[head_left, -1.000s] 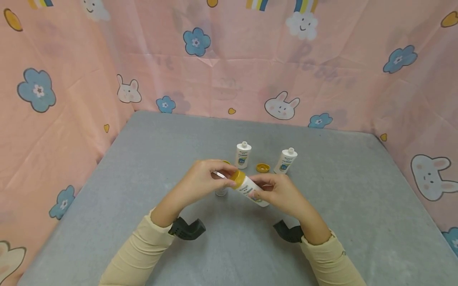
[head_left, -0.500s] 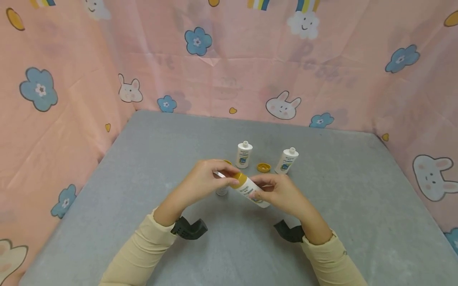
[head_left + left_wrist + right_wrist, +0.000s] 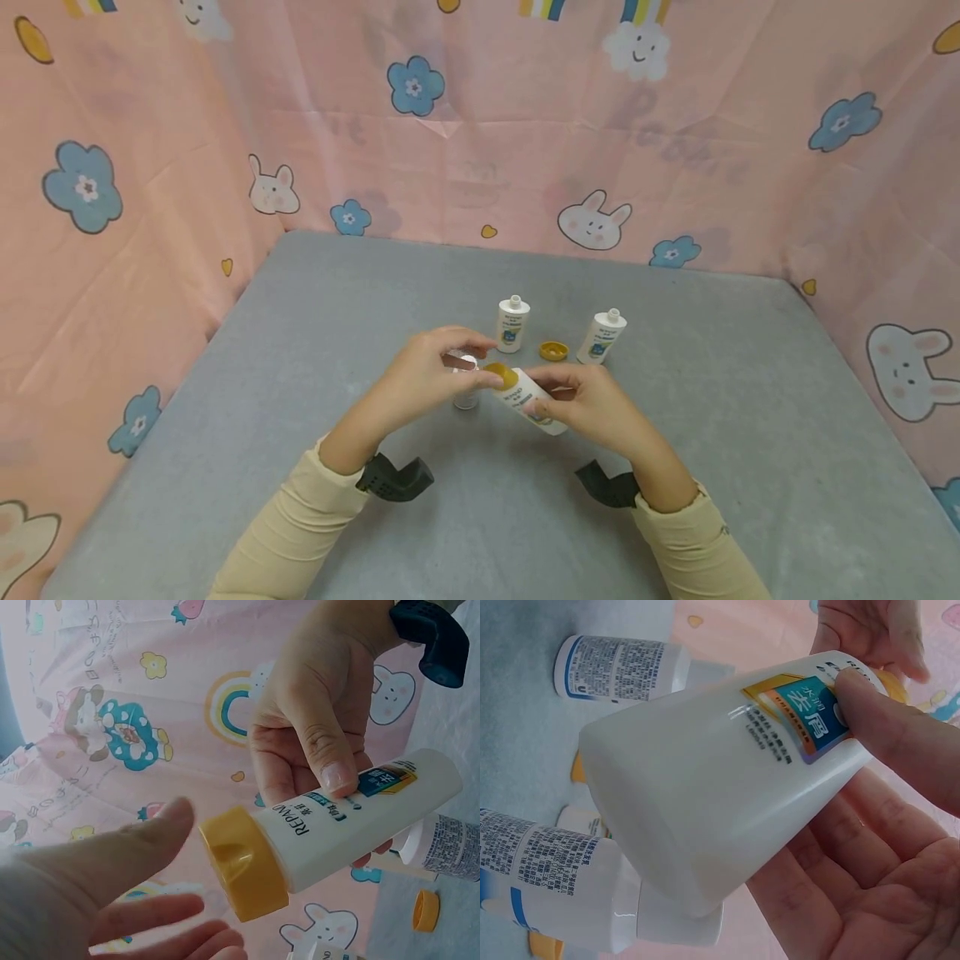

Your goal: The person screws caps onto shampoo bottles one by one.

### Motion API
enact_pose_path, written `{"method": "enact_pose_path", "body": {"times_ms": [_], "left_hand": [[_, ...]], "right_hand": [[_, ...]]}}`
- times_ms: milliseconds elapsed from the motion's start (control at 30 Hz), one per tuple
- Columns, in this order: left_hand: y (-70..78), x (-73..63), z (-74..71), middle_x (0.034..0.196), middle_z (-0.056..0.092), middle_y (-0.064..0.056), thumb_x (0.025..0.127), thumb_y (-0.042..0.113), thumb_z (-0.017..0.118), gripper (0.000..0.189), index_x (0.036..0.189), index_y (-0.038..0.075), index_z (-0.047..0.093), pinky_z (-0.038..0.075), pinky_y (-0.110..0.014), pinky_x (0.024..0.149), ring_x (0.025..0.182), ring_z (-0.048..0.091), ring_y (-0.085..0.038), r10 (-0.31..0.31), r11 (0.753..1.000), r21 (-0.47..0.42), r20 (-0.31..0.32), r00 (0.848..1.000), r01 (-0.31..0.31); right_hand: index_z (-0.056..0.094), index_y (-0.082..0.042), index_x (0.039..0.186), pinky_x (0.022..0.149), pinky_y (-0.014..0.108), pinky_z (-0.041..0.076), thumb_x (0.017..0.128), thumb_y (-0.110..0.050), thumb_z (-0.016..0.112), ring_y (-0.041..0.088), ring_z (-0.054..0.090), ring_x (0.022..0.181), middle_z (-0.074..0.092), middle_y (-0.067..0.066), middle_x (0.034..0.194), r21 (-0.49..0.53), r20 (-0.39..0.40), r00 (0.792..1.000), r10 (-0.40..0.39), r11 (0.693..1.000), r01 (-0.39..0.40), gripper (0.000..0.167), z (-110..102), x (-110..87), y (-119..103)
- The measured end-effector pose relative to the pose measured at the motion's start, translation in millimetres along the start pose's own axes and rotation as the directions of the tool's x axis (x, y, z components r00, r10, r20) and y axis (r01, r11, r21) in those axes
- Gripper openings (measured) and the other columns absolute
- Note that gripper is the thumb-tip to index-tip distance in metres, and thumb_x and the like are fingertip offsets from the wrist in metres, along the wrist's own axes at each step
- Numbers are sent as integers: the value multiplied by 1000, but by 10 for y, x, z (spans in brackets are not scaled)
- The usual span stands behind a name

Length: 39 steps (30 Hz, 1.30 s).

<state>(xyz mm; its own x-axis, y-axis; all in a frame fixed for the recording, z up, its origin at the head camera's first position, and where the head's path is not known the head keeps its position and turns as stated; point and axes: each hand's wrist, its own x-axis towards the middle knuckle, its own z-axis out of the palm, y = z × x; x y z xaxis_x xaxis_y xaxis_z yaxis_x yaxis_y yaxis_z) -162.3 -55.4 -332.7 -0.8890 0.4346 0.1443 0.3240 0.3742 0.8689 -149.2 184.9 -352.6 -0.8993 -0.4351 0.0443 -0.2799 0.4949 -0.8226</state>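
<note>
My right hand (image 3: 581,404) grips a white shampoo-like bottle (image 3: 360,817) by its body, the thumb on the printed front. The bottle is tilted, its yellow cap (image 3: 244,862) pointing toward my left hand (image 3: 431,371). In the left wrist view, the left fingers are spread and apart from the cap. Behind the left hand stands a pale container (image 3: 467,396), partly hidden. Two white bottles without caps, one in the middle (image 3: 512,327) and one at the right (image 3: 602,337), stand beyond the hands. Between them lies a loose yellow cap (image 3: 553,351).
A grey cloth-covered table (image 3: 360,292) lies under everything. Pink patterned curtain (image 3: 480,150) closes off the back and both sides. Dark wrist mounts (image 3: 396,479) stick out from both wrists. In the right wrist view, a white bottle with a printed back (image 3: 615,669) stands near.
My left fingers have come off the held bottle's yellow cap and lifted a little. The cap appears slightly turned. The right hand keeps its grip, nearly still.
</note>
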Motion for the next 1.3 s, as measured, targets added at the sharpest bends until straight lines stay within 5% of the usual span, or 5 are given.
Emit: {"method": "enact_pose_path", "body": {"times_ms": [300, 567, 767, 1033, 1300], "left_hand": [[47, -7, 45, 90, 72, 4, 82, 36, 81, 34, 107, 13, 76, 55, -27, 72, 86, 65, -11, -100, 985, 133, -74, 992, 109], [28, 12, 101, 90, 72, 7, 84, 31, 79, 22, 100, 16, 77, 56, -25, 77, 88, 64, -8, -25, 994, 108, -33, 999, 28], [18, -3, 76, 108, 72, -1, 86, 24, 79, 31, 114, 9, 74, 58, -22, 85, 101, 67, -14, 44, 997, 57, 28, 999, -46], [66, -27, 47, 111, 71, 1, 87, 32, 77, 43, 125, 14, 68, 58, -28, 83, 96, 68, -13, -110, 993, 32, 9, 994, 109], [46, -17, 70, 109, 70, -2, 89, 17, 75, 31, 118, 8, 71, 58, -22, 82, 98, 65, -14, 39, 996, 77, 40, 998, -42]], "right_hand": [[71, 1, 117, 84, 32, 61, 85, -11, 77, 24, 70, 99, 73, 16, 109, 5, -1, 1000, -5, 1000, 5, 34, 2, 3, -8], [71, 0, 117, 83, 32, 61, 86, -12, 77, 23, 70, 98, 73, 15, 108, 1, -3, 1000, -13, 1000, 13, 34, 4, -2, -8], [71, 2, 116, 83, 32, 61, 86, -10, 77, 24, 70, 97, 73, 16, 108, -18, -13, 1000, 0, 1000, 0, 33, -1, -7, 2], [71, 1, 117, 83, 32, 61, 86, -11, 76, 24, 70, 98, 73, 16, 108, -19, -11, 1000, -3, 1000, 3, 33, -5, -3, -13], [72, 1, 115, 83, 31, 61, 85, -10, 77, 24, 70, 97, 74, 15, 107, -16, -10, 1000, -4, 1000, 4, 32, 0, -8, -11]]}}
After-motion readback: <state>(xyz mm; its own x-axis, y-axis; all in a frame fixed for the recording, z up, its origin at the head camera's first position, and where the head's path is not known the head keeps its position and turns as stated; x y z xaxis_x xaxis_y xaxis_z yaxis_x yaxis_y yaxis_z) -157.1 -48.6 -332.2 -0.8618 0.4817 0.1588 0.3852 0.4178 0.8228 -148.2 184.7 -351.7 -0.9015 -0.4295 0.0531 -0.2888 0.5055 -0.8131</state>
